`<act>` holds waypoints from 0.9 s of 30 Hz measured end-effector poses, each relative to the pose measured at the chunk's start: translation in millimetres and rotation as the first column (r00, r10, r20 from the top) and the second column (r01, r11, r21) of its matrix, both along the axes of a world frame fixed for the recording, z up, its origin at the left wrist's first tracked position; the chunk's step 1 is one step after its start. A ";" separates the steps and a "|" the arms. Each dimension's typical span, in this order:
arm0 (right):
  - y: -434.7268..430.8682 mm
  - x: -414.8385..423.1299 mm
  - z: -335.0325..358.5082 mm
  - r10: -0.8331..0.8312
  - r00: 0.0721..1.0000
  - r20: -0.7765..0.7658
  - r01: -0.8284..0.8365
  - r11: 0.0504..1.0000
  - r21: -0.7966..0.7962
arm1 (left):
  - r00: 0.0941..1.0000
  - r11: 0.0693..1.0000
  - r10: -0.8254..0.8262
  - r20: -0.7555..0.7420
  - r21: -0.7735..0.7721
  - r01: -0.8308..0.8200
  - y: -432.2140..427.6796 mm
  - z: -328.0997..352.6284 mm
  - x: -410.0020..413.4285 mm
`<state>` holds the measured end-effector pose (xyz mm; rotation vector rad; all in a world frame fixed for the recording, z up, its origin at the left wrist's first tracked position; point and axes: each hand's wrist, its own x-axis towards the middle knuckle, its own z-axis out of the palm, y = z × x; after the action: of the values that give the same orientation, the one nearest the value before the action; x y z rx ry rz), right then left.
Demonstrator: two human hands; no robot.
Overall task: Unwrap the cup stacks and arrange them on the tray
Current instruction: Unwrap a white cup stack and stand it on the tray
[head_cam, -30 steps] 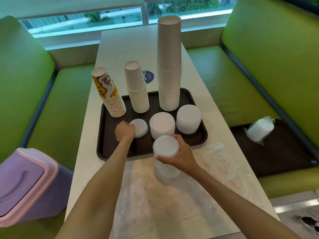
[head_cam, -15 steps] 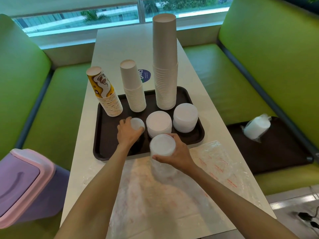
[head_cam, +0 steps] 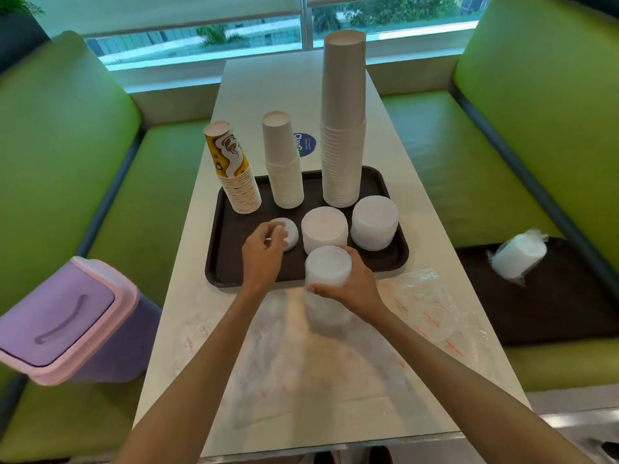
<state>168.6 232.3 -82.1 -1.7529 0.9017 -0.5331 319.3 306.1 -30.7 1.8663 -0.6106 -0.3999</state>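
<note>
Now | left grip pinching small lid | right grip around wrapped stack

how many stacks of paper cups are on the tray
3, along the far edge of the tray: yellow printed stack at left, short white stack in the middle, tall white stack at right. None looks hidden.

Bright daylight thru window, soft shadows, wide-angle edge warp, slight blur.

Purple bin with pink-rimmed lid by left green bench, round blue sticker on white table; window behind
</note>
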 end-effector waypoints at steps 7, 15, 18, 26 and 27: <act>5.4 2.2 -1.6 0.005 1.000 0.017 -0.004 1.000 -0.018 | 0.903 0.999 -0.027 -0.428 -0.029 0.016 19.5 -8.6 -55.9; 13.3 0.4 -9.2 -0.014 0.998 0.062 0.015 1.000 -0.008 | 0.848 0.997 -0.071 -0.525 -0.051 0.053 25.3 -22.5 -78.8; 14.4 -3.5 -13.3 -0.027 0.998 0.057 0.026 1.000 0.008 | 0.835 0.994 -0.098 -0.541 -0.086 0.061 26.5 -25.5 -82.5; 14.3 -5.9 -13.8 -0.030 0.998 0.051 0.028 0.999 0.025 | 0.816 0.990 -0.136 -0.562 -0.054 0.128 32.9 -40.3 -80.6; 14.3 -5.7 -13.5 -0.031 0.998 0.047 0.030 0.999 0.025 | 0.822 0.989 -0.137 -0.553 -0.034 0.142 33.3 -40.9 -78.1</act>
<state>162.9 246.6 -95.6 -1.7005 0.8993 -0.5795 241.1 339.4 -71.6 1.6029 -0.3418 -1.0033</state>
